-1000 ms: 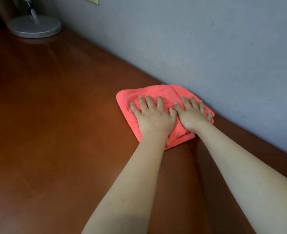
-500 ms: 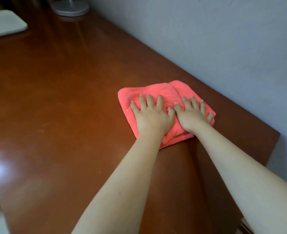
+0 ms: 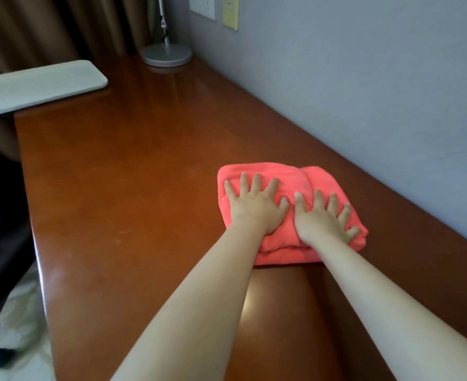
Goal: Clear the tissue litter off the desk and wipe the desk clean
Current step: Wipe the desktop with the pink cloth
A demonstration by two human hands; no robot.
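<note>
Here the pink cloth lies flat beneath both hands' spread fingers on the desk.

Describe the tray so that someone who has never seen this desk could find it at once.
Start from the long brown desk along the grey wall. Go to its far left corner, left of the round lamp base. The tray lies there, overhanging the desk edge: flat, pale, rectangular with rounded corners, unlike the pink cloth under both hands.
</note>
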